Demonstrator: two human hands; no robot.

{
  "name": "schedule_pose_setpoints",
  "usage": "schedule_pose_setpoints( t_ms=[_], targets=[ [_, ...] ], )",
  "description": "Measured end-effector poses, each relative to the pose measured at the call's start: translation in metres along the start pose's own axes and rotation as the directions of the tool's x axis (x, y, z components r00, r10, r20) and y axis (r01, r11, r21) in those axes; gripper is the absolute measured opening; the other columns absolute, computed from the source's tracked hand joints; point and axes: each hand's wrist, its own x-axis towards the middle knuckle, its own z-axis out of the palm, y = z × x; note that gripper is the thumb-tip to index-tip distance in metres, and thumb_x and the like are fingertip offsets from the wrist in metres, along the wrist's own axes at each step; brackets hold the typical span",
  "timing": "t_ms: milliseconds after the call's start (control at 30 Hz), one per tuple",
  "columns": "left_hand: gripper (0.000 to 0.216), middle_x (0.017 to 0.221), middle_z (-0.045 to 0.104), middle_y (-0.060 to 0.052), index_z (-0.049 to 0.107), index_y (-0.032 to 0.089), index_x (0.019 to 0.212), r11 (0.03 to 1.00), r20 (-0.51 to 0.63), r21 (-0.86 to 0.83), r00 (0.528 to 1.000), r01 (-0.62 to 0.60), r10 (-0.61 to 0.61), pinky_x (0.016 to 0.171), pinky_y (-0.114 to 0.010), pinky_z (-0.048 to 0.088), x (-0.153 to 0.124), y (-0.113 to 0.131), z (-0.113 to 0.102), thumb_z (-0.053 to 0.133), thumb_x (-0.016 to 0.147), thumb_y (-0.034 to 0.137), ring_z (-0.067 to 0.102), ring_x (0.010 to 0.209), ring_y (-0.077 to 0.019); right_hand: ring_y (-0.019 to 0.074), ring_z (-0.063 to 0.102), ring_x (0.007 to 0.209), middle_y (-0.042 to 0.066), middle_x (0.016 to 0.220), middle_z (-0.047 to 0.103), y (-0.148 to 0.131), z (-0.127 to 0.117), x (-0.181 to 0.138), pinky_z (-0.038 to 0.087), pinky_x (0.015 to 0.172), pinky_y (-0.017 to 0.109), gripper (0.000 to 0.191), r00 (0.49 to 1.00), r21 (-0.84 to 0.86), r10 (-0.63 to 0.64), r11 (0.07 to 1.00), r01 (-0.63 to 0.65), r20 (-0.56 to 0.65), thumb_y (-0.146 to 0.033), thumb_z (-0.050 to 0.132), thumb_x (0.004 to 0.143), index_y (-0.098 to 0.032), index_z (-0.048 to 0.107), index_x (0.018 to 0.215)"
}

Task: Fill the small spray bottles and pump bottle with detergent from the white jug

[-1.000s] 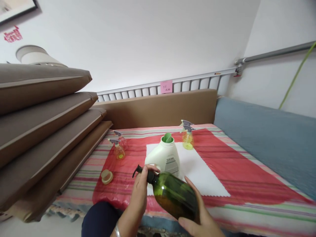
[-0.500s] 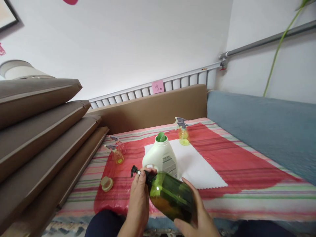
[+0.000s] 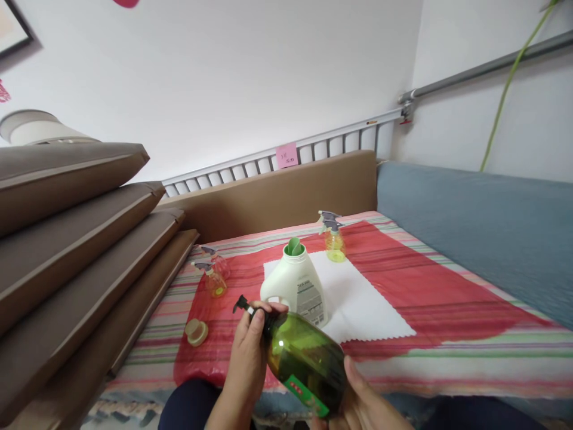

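Observation:
A green see-through pump bottle (image 3: 304,355) with a black pump head lies tilted across my lap side, its head pointing up and left. My left hand (image 3: 250,343) is closed round its black collar and neck. My right hand (image 3: 364,397) grips the base end, thumb on the near side. Part of a green label shows on the lower face. Right behind it stands a large white detergent jug (image 3: 298,286), uncapped, with a green spout inside its mouth. The jug is on a white scallop-edged sheet (image 3: 367,304). Its cap (image 3: 196,332) appears to lie at the left.
Clear yellowish spray bottles (image 3: 335,246) stand behind the jug; more spray bottles (image 3: 215,283) are at the left. A red translucent sheet (image 3: 416,286) covers part of the striped cloth (image 3: 492,373). Stacked brown cushions (image 3: 89,269) rise at the left, a blue-covered bolster (image 3: 474,227) at the right.
The pump bottle has been rolled in my hands, bringing a green label into view. My right hand has shifted down and round the base. The other things stay put.

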Motion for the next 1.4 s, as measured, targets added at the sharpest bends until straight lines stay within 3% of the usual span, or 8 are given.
schedule_pose_setpoints(
  t_ms=[133,333,433,567,833,933,1067,1400],
  targets=[
    [0.019,0.086,0.07,-0.007,0.058,0.018,0.079,1.0,-0.049,-0.016,0.998,-0.026,0.025,0.093,-0.039,0.041,-0.001,0.003,0.003,0.06,0.08,0.037,0.062,0.096,-0.0229,0.0127,0.065,0.052,0.014,0.07,0.071,-0.003,0.001,0.012,0.045,0.047,0.017,0.081,0.991,0.029,0.132,0.991,-0.132,-0.002,-0.074,0.028,0.079,-0.006,0.057,0.112],
    [0.018,0.088,0.07,-0.007,0.059,0.018,0.081,0.998,-0.041,0.024,0.997,-0.061,0.062,0.096,-0.04,0.04,0.002,0.004,-0.002,0.059,0.081,0.035,0.062,0.097,-0.0224,0.0189,0.069,0.075,0.005,0.101,0.07,-0.001,0.015,0.005,0.051,0.057,0.025,0.106,0.975,-0.084,-0.21,0.975,0.204,-0.07,-0.051,0.071,0.068,-0.038,-0.005,0.141],
    [0.016,0.09,0.069,-0.007,0.059,0.018,0.083,0.998,0.031,0.019,0.998,-0.057,0.056,0.096,-0.04,0.04,0.002,0.004,-0.006,0.057,0.083,0.034,0.06,0.1,-0.0231,0.0152,0.068,0.067,0.007,0.088,0.072,-0.001,0.017,0.004,0.05,0.057,0.02,0.099,0.986,-0.116,-0.153,0.983,0.145,-0.061,-0.043,0.074,0.068,-0.024,0.012,0.143],
    [0.017,0.088,0.07,-0.008,0.057,0.018,0.082,0.999,0.086,-0.038,0.996,-0.013,0.016,0.089,-0.04,0.045,0.001,0.004,-0.009,0.057,0.083,0.034,0.061,0.097,-0.0247,0.0149,0.066,0.056,0.015,0.089,0.073,-0.003,0.016,0.015,0.053,0.056,0.024,0.078,1.0,0.04,0.028,0.999,-0.028,-0.006,-0.07,0.032,0.081,-0.011,0.043,0.131],
    [0.021,0.083,0.07,-0.007,0.056,0.017,0.081,0.997,-0.074,0.053,0.996,-0.048,0.052,0.085,-0.037,0.045,0.004,0.003,-0.01,0.058,0.081,0.038,0.064,0.087,-0.022,0.0111,0.064,0.054,0.009,0.131,0.054,0.007,0.008,0.014,0.052,0.051,0.027,0.106,0.966,-0.04,-0.245,0.969,0.242,-0.085,-0.052,0.075,0.063,-0.044,0.004,0.141],
    [0.022,0.083,0.07,-0.007,0.055,0.017,0.08,0.998,-0.046,0.043,0.998,-0.036,0.038,0.085,-0.038,0.045,0.003,0.005,-0.009,0.058,0.081,0.039,0.064,0.086,-0.0226,0.0076,0.062,0.054,0.006,0.115,0.066,0.008,0.004,0.015,0.047,0.047,0.017,0.095,0.968,-0.048,-0.224,0.974,0.219,-0.118,-0.038,0.081,0.06,-0.034,0.028,0.138],
    [0.022,0.085,0.07,-0.007,0.056,0.018,0.081,0.999,-0.043,0.022,0.999,-0.029,0.03,0.081,-0.037,0.046,0.0,0.002,-0.006,0.06,0.079,0.04,0.064,0.087,-0.023,0.0147,0.066,0.059,0.01,0.082,0.073,0.002,0.005,0.022,0.05,0.048,0.02,0.068,0.995,0.056,0.0,0.998,0.006,-0.099,-0.069,0.044,0.078,-0.015,0.058,0.117],
    [0.021,0.086,0.07,-0.007,0.055,0.019,0.082,0.989,-0.085,0.124,0.992,-0.08,0.091,0.082,-0.035,0.046,-0.008,0.005,0.001,0.061,0.077,0.039,0.064,0.086,-0.0223,0.0109,0.06,0.052,0.006,0.081,0.073,0.011,0.004,0.017,0.049,0.059,0.023,0.064,0.997,0.0,-0.05,0.999,0.05,-0.066,-0.058,0.062,0.073,-0.02,0.053,0.124]
  ],
)
